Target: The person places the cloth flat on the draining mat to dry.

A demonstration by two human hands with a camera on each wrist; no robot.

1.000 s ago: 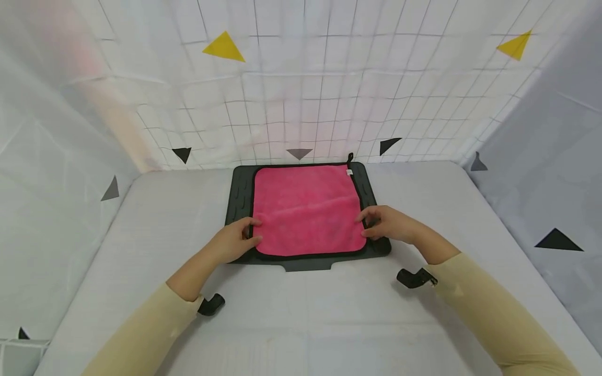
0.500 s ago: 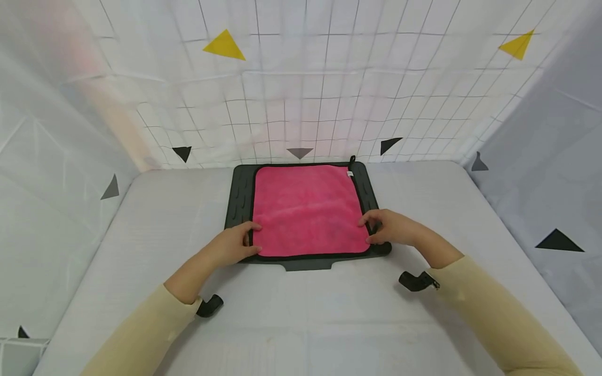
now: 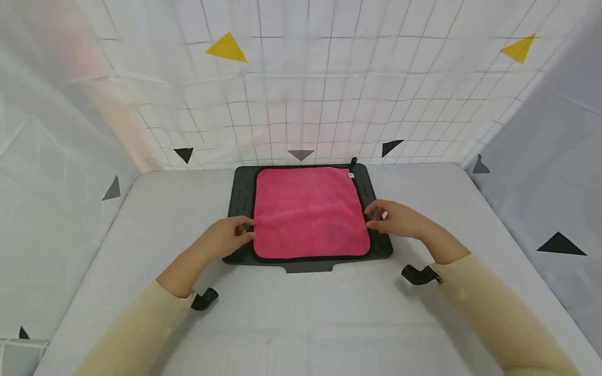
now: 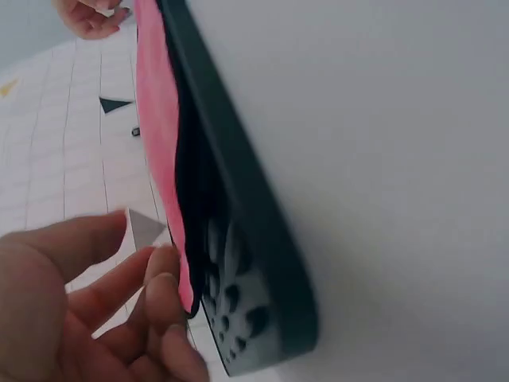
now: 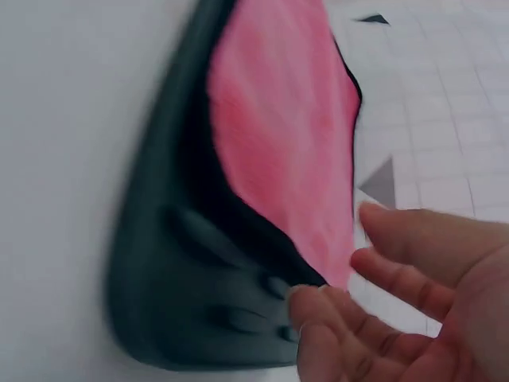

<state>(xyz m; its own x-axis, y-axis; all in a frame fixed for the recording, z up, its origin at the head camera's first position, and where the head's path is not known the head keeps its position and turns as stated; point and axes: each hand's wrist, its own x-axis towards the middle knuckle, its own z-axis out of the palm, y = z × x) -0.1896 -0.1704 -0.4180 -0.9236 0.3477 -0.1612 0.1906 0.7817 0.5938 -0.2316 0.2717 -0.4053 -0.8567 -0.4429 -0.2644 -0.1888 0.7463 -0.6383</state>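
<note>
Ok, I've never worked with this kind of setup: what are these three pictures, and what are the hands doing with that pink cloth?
There is no machine here: a person works with two bare hands. The wide picture comes from a camera on the person's head, looking down at a white table inside a gridded white enclosure. The other two come from cameras strapped to each wrist, so they look tilted and very close.

On the table lies a dark grey mat, and spread flat on it is a pink cloth with a black border.

The left hand is at the cloth's left edge; the left wrist view shows its fingertips touching that edge. The right hand is at the right edge, fingers loosely spread. Neither hand has a firm grip on the cloth as far as the pictures show.
</note>
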